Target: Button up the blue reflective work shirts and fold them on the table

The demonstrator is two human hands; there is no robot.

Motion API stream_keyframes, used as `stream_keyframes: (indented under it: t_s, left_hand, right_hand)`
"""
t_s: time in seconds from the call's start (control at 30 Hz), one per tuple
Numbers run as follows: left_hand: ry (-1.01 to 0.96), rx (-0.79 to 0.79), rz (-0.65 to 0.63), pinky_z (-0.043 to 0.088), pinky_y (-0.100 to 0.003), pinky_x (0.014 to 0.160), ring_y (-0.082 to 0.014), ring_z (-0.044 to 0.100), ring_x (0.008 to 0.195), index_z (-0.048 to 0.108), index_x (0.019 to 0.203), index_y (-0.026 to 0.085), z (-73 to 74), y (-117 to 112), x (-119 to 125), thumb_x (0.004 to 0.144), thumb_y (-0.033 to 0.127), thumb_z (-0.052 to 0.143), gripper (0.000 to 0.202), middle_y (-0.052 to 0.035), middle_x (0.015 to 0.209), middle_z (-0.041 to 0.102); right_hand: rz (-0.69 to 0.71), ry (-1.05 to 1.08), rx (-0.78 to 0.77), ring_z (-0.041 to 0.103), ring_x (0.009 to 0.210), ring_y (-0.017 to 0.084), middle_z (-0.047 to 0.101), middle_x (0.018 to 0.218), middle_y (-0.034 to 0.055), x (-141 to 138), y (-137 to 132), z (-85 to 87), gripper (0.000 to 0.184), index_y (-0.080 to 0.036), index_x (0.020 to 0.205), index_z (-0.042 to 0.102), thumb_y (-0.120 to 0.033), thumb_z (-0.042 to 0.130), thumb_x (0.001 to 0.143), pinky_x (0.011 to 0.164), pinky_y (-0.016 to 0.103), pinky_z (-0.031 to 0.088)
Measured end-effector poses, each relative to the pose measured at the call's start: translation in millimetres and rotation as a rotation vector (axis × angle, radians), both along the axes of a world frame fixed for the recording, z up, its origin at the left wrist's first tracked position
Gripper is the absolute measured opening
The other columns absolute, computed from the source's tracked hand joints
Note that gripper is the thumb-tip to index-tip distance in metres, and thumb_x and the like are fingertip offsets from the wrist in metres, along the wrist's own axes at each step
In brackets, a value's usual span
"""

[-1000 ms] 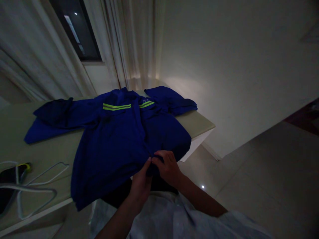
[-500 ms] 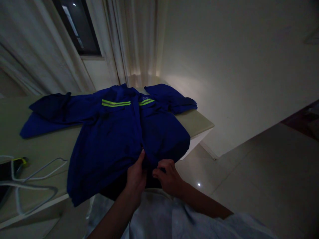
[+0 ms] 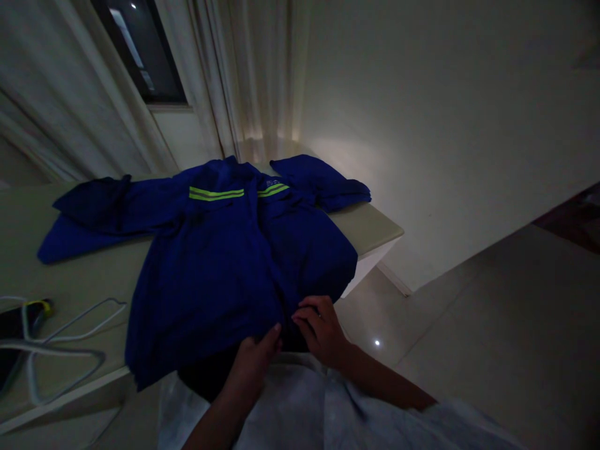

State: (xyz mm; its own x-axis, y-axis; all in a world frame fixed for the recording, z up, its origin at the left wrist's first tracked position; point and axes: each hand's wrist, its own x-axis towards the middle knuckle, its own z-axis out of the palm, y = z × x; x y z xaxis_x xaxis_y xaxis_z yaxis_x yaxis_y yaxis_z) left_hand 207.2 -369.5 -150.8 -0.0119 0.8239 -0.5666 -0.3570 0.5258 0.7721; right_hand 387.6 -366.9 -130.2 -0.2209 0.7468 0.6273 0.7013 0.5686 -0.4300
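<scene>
A blue work jacket [image 3: 225, 250] with two yellow-green reflective stripes lies front up on a pale table [image 3: 79, 281], sleeves spread left and right. At its bottom hem, near the table's front edge, my left hand [image 3: 255, 356] pinches the left front panel with thumb and fingers. Just to its right my right hand [image 3: 321, 328] grips the right front panel, fingers curled on the fabric. The two hands sit close together at the jacket's front opening.
White wire hangers [image 3: 56, 350] and a dark object with a yellow tip [image 3: 21, 312] lie at the table's left front. Curtains [image 3: 225, 75] and a dark window [image 3: 140, 50] stand behind. The table corner [image 3: 389, 234] juts right over a tiled floor [image 3: 492, 325].
My left hand slid down from the front opening to the hem. My right hand moved slightly up and gripped the right panel. The view shifted a little.
</scene>
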Motion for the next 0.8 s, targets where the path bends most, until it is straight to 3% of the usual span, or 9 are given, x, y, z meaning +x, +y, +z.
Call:
stream_keyframes:
  t_s: [0.07,0.13,0.27,0.37,0.43,0.53,0.6,0.7,0.8]
  left_hand:
    - [0.004,-0.01,-0.063,0.053,-0.03,0.06,-0.0208,0.067,0.064,0.076,0.075,0.015,-2.5,-1.1,-3.0,0.051,0.048,0.099,0.046,-0.0081,0.073,0.074]
    - [0.032,0.022,-0.18,0.056,-0.032,0.066,-0.0227,0.069,0.07,0.078,0.078,0.013,-5.7,-2.5,-9.0,0.049,0.056,0.098,0.055,-0.0115,0.08,0.076]
    - [0.09,0.204,-0.515,0.056,-0.039,0.094,-0.0327,0.073,0.105,0.083,0.104,0.017,-5.0,-9.7,-29.3,0.069,0.058,0.089,0.055,-0.0171,0.109,0.079]
    - [0.134,0.281,-0.725,0.052,-0.043,0.106,-0.0345,0.07,0.118,0.08,0.12,0.027,16.5,-9.5,-45.2,0.081,0.051,0.083,0.046,-0.0139,0.123,0.076]
    - [0.216,0.335,-0.755,0.054,-0.043,0.103,-0.0344,0.071,0.114,0.081,0.118,0.03,40.4,3.6,-53.2,0.083,0.048,0.081,0.039,-0.0123,0.121,0.078]
    - [0.363,0.522,-0.679,0.056,-0.039,0.099,-0.0328,0.072,0.11,0.082,0.115,0.03,74.4,52.3,-63.6,0.084,0.043,0.08,0.033,-0.0107,0.118,0.079]
    - [0.491,0.666,-0.585,0.053,-0.039,0.103,-0.0329,0.072,0.109,0.083,0.11,0.029,85.7,100.0,-73.4,0.08,0.041,0.083,0.031,-0.0105,0.115,0.08]
    - [0.933,0.802,-0.499,0.04,-0.049,0.118,-0.0387,0.065,0.125,0.081,0.117,0.025,80.6,170.4,-96.6,0.079,0.043,0.082,0.043,-0.0151,0.128,0.075]
    - [1.483,0.824,-0.528,0.02,-0.063,0.125,-0.0433,0.039,0.151,0.062,0.147,0.021,58.7,211.4,-125.1,0.089,0.054,0.069,0.067,-0.017,0.158,0.051]
  right_hand:
    - [0.02,0.004,-0.012,0.062,0.105,0.024,0.065,0.109,0.0096,-0.4,-0.9,0.1,0.013,-0.022,0.107,0.068,-0.019,0.056,0.102,0.092,0.041,0.054]
    - [0.043,0.011,-0.033,0.062,0.105,0.024,0.065,0.111,0.0098,-0.6,-1.5,0.3,0.01,-0.022,0.105,0.067,-0.022,0.058,0.101,0.092,0.042,0.054]
    - [0.074,0.024,-0.078,0.062,0.109,0.026,0.064,0.117,0.011,-0.5,4.4,3.4,0.014,-0.022,0.107,0.065,-0.033,0.063,0.098,0.093,0.043,0.054]
    - [0.08,0.049,-0.12,0.062,0.113,0.026,0.064,0.121,0.011,-1.8,24.2,12.4,0.019,-0.022,0.112,0.064,-0.037,0.065,0.1,0.097,0.042,0.054]
    - [0.075,0.069,-0.14,0.062,0.116,0.026,0.064,0.122,0.011,-4.6,47.7,21.7,0.021,-0.023,0.116,0.064,-0.037,0.065,0.101,0.101,0.042,0.053]
    - [0.047,0.085,-0.139,0.062,0.117,0.026,0.065,0.122,0.0113,-12.7,96.2,35.7,0.026,-0.021,0.12,0.062,-0.038,0.066,0.101,0.104,0.043,0.052]
    - [0.025,0.077,-0.145,0.062,0.119,0.026,0.066,0.123,0.0116,-20.5,132.8,41.7,0.032,-0.02,0.124,0.061,-0.04,0.068,0.1,0.106,0.044,0.051]
    - [0.021,0.023,-0.192,0.06,0.127,0.027,0.064,0.133,0.0135,-32.8,186.7,43.1,0.046,-0.019,0.135,0.059,-0.044,0.071,0.098,0.111,0.044,0.048]
    - [0.045,-0.071,-0.307,0.052,0.141,0.03,0.053,0.151,0.0186,-41.6,234.7,37.4,0.065,-0.018,0.15,0.053,-0.052,0.07,0.096,0.117,0.046,0.044]
